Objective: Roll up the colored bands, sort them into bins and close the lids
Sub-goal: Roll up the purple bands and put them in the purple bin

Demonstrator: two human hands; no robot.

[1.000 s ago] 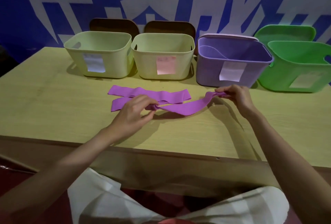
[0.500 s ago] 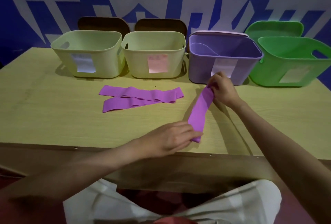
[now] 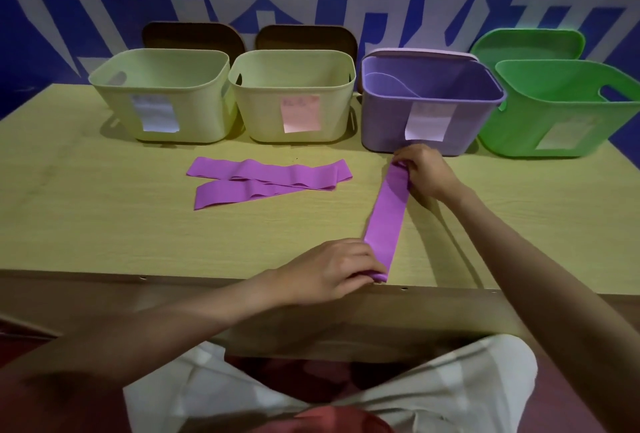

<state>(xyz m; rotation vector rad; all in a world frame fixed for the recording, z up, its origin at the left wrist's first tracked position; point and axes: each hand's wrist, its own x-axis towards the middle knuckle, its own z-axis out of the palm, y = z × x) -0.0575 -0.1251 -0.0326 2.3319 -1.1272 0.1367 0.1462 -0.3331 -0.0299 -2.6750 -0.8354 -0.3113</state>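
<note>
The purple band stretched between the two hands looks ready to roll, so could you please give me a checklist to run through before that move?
1. Left hand has a grip on the near end of the stretched band: ok.
2. Right hand holds the far end: ok.
3. Band lies flat and untwisted on the table: ok.
4. Roll already started at the near end: cannot tell.
5. Purple bin open to receive it: ok.
6. Two other bands apart from the rolling path: ok.
</note>
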